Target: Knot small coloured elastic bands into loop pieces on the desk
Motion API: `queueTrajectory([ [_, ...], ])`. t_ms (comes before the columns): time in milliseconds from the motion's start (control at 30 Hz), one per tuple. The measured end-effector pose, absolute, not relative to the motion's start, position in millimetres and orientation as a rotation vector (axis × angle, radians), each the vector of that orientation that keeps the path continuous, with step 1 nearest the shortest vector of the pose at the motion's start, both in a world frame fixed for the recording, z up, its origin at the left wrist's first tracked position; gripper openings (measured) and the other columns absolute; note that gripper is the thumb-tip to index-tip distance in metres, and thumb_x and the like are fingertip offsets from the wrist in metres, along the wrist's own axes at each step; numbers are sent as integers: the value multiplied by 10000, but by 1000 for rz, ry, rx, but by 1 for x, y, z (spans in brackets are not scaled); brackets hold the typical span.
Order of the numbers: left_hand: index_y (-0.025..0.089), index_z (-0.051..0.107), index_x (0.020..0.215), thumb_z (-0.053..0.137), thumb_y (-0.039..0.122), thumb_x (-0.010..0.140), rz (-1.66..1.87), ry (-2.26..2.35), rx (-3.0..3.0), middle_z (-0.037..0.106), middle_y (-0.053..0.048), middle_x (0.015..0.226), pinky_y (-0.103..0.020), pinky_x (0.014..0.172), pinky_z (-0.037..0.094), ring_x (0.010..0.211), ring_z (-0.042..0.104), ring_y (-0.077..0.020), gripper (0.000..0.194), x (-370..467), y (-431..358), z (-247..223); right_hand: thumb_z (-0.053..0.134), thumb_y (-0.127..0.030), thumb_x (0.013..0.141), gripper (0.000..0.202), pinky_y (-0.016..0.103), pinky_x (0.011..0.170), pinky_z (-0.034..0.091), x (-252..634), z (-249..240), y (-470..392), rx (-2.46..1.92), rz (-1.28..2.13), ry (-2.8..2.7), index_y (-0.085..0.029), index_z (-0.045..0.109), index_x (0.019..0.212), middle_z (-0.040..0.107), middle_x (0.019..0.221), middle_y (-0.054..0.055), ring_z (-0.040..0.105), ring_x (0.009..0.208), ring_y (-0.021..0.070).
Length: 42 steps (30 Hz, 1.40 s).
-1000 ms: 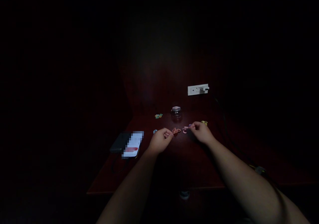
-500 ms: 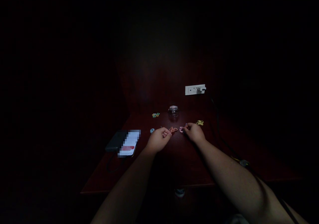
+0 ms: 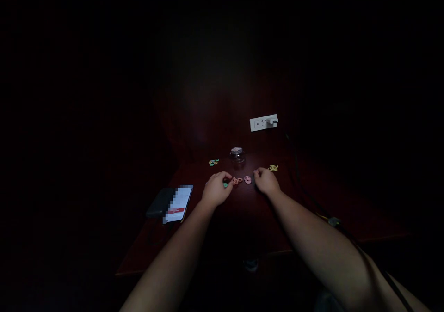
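Observation:
Small coloured elastic hair ties lie in groups on the dark red table. My left hand point(image 3: 217, 190) rests at the left of the row, thumb and forefinger apart, over a green group point(image 3: 225, 185). Just right of its fingertips are orange hair ties point(image 3: 235, 181), then a pink group point(image 3: 247, 180). My right hand point(image 3: 267, 181) is right of the pink group with its fingers drawn together. A speck of purple shows at its fingertips, too small to name. Yellow hair ties point(image 3: 274, 168) lie behind that hand. A mixed-colour group point(image 3: 213, 162) is farther back on the left.
A clear lidded jar point(image 3: 237, 155) stands at the back. On the left a lit phone point(image 3: 179, 204) lies against a dark box-like object point(image 3: 160, 203). A wall socket point(image 3: 263, 123) holds a plug, and a dark cable point(image 3: 305, 189) runs down the right side.
My left hand's fingers have parted, and green hair ties now show beneath them. My right hand has moved off the pink group, which is now in full view. The camera view has shifted slightly.

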<state>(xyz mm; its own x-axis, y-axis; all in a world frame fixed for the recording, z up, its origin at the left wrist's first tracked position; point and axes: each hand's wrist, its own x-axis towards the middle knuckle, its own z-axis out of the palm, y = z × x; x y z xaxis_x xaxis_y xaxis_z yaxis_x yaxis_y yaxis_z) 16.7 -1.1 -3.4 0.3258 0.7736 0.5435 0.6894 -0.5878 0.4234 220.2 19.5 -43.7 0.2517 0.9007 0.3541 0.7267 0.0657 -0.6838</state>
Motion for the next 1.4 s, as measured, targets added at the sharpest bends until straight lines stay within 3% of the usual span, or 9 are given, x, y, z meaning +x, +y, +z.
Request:
queueTrajectory([
  [133,199,629,820,608,344,693,770,1413,2687,631,-57,854,-292,798,390,858,531,-205,193,39,28,6,427,-304,820,236,222,530,300,222,-42,21,-1654,336,-1472,-178,587,700,620,686,58,524,597,136],
  [367,222,655,730,587,323,661,279,1542,2718,644,-37,729,-258,629,390,671,554,-175,140,61,66,2,426,-311,802,218,213,476,256,225,-41,19,-1550,429,-1480,-181,530,662,561,598,14,455,511,105],
  [633,197,658,690,565,301,676,281,1569,2730,653,-37,687,-237,606,398,624,560,-150,140,65,71,1,435,-304,792,216,209,468,253,221,-32,16,-1521,457,-1431,-175,516,639,553,579,11,446,501,98],
  [933,165,657,741,571,375,686,382,1679,2586,651,-21,701,-204,546,385,589,547,-109,234,38,78,40,443,-305,789,211,202,476,262,222,-36,18,-1505,462,-1401,-179,499,629,551,572,-4,457,499,93],
  [1233,184,662,709,560,271,679,220,1454,2671,661,1,707,-203,613,412,641,572,-111,138,35,67,9,452,-318,785,218,204,479,268,222,-36,17,-1510,472,-1411,-177,500,626,552,577,0,463,502,97],
  [1400,176,667,722,546,294,704,298,1448,2690,665,-7,745,-209,650,421,678,577,-117,169,35,63,10,459,-311,781,214,205,488,278,222,-37,18,-1502,464,-1416,-176,498,619,548,575,-3,465,505,97],
])
